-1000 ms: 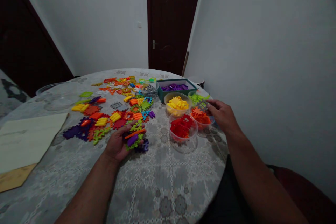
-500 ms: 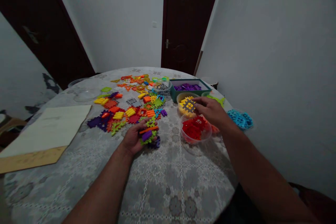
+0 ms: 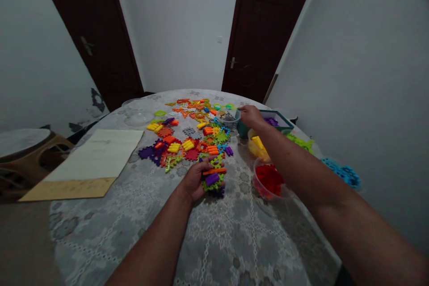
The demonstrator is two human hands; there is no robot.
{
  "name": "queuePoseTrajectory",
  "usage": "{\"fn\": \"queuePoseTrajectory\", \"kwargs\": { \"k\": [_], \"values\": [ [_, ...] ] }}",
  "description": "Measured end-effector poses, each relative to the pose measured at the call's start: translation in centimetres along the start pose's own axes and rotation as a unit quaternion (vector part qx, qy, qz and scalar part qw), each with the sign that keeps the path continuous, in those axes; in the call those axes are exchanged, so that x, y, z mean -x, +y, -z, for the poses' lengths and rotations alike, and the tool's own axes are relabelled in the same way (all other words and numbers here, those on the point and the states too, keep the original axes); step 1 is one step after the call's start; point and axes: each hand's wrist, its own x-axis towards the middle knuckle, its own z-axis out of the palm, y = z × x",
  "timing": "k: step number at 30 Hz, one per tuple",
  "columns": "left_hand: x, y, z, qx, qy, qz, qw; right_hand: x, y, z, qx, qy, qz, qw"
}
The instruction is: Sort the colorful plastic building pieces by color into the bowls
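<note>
Sorting: right hand (image 3: 250, 116) has swung from the near bowls out to the small clear bowl (image 3: 229, 119) at the far side of the table; the grey lattice piece it carried half a second ago can no longer be made out.
Meaning: by the look of it, that grey piece is being dropped with the other grey ones in the clear bowl, one more item off the loose heap.
Right hand: fingers curled at the bowl's rim; whether they grip anything, cannot tell.
Left hand (image 3: 197, 178): resting on the tablecloth (image 3: 214, 241), closed around a small stack of pieces (image 3: 213, 178), orange bar and purple block on top, green lattice beneath; unmoved.
Loose heap (image 3: 187, 140): mixed colours, just beyond the left hand.
Sorted bowls: yellow (image 3: 256, 145) and red (image 3: 270, 181) under the right forearm; purple in the green box (image 3: 278, 120).
</note>
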Motion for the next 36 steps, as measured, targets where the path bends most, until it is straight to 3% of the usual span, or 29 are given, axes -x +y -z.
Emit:
{"fn": "queuePoseTrajectory", "kwargs": {
  "k": [7, 15, 22, 36],
  "values": [
    [-0.3, -0.4, 0.0, 0.012, -0.009, -0.003, 1.000, 1.7, -1.0, -3.1, 0.181, -0.093, 0.080, 0.976],
    [-0.1, -0.3, -0.5, 0.009, 0.004, 0.000, 1.000, 1.2, -1.5, -5.8, 0.305, -0.128, 0.083, 0.940],
    [-0.2, -0.3, -0.6, 0.011, 0.013, 0.007, 1.000, 1.2, -1.9, -6.1, 0.332, -0.146, 0.093, 0.927],
    [-0.4, -0.6, -0.2, 0.022, -0.001, 0.002, 1.000, 3.5, -2.5, -4.8, 0.298, -0.117, 0.074, 0.944]
  ]
}}
